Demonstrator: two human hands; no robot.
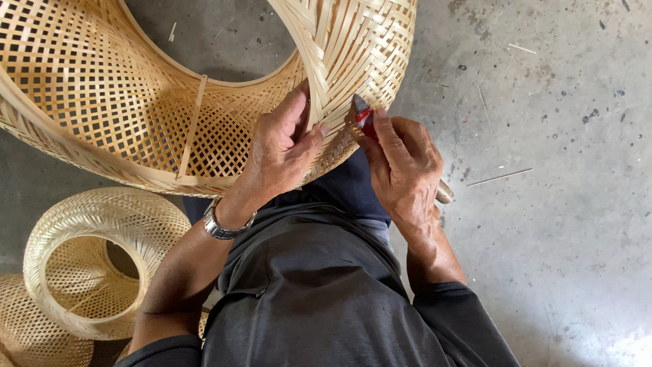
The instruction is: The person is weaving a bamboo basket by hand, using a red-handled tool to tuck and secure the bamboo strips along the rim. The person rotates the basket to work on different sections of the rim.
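Observation:
A large woven bamboo basket frame (122, 102) fills the upper left, its open rim tilted toward me. My left hand (282, 146) grips the basket's rim strip, thumb pressed on the bamboo band. My right hand (404, 166) holds a small knife (363, 115) with a red collar and a pale wooden handle. The blade tip touches the weave beside my left thumb. A metal watch (221, 228) is on my left wrist. My dark-clothed lap lies beneath both hands.
Two smaller woven bamboo shades (102, 258) sit on the floor at lower left. Grey concrete floor (557, 204) spreads to the right, with thin bamboo slivers (499, 178) scattered on it.

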